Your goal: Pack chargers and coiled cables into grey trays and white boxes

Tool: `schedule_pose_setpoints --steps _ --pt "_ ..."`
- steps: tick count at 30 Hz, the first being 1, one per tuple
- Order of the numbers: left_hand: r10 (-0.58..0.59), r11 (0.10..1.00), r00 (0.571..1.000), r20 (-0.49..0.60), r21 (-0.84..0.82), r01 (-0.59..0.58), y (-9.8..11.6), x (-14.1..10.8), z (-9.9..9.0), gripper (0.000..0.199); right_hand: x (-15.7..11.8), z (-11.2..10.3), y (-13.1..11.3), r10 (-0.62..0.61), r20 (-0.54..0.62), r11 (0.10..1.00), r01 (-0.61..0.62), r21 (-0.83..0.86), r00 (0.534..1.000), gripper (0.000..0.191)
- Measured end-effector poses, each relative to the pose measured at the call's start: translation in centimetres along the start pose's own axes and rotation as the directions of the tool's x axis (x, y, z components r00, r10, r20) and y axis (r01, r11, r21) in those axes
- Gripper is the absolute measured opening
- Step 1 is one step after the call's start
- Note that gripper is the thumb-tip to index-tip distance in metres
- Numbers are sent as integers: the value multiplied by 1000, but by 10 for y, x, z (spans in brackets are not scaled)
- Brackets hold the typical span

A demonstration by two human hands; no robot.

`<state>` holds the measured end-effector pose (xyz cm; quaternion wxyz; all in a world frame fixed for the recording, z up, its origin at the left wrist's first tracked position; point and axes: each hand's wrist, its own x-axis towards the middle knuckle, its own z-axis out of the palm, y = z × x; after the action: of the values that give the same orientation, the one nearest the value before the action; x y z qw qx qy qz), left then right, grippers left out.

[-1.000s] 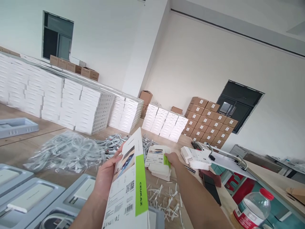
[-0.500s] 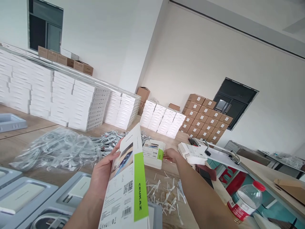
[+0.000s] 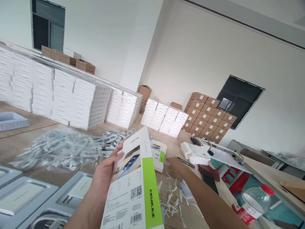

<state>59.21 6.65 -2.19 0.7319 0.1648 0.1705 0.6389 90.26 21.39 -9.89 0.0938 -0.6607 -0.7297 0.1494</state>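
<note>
My left hand [image 3: 108,167] grips a white and green printed cardboard box [image 3: 133,178] by its left edge. The box stands tilted, its "CEUKAZ" band, barcodes and phone picture facing me. Beyond it and partly behind it lies a stack of similar printed packaging [image 3: 159,156]. My right hand [image 3: 173,163] is low over the table, just right of that stack. Its fingers are small and blurred, so I cannot tell whether they hold anything. Thin white paper strips [image 3: 170,197] are scattered nearer to me, below the right hand.
Grey trays [image 3: 47,203] with white chargers and cables are at lower left, near a bag of coiled cables [image 3: 64,148]. White box stacks [image 3: 81,101] line the back. A pen [image 3: 186,162], white packaging pile [image 3: 194,152] and red-capped bottle [image 3: 254,202] are on the right.
The held box has shifted right and now covers more of the packaging stack. My right hand has moved slightly right and down, and a pen beside it has come into view.
</note>
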Motion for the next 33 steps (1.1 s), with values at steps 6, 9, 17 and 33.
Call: schedule_pose_setpoints --steps 6,9,17,33 --pt "-13 993 1000 -20 117 16 -4 7 3 68 -41 0 -3 -91 35 980 95 -174 995 18" --pt "-19 968 999 -51 251 32 -8 12 -2 69 -52 -1 -7 -119 -28 978 112 -176 993 17" --pt "-147 762 989 0 638 113 -22 6 -6 68 -64 -19 -2 -71 -404 991 111 77 912 19" --pt "-332 231 885 328 937 -261 -45 -11 11 28 -146 -33 -77 -307 -106 621 283 731 946 29"
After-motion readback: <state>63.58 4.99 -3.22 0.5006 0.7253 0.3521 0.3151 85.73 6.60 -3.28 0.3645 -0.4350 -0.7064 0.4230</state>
